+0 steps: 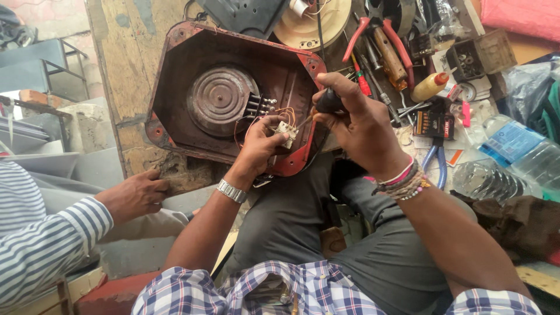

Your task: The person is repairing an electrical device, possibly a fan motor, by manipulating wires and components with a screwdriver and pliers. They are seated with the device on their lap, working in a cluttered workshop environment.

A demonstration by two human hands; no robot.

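Observation:
A red metal appliance housing (pixel 175 70) lies open on the wooden bench, with a round ribbed metal disc (pixel 219 99) inside it. My left hand (pixel 259 146) pinches a small white switch block (pixel 287 130) that hangs on thin orange wires. My right hand (pixel 359 125) grips a black-handled screwdriver (pixel 328 102), whose tip touches the block. A metal watch sits on my left wrist and several bracelets on my right.
Another person in a striped sleeve rests a hand (pixel 137 195) on the bench edge at the left. Red-handled pliers (pixel 379 35), a small yellow bottle (pixel 430 86), a box of small parts (pixel 469 58) and plastic water bottles (pixel 513 157) crowd the right.

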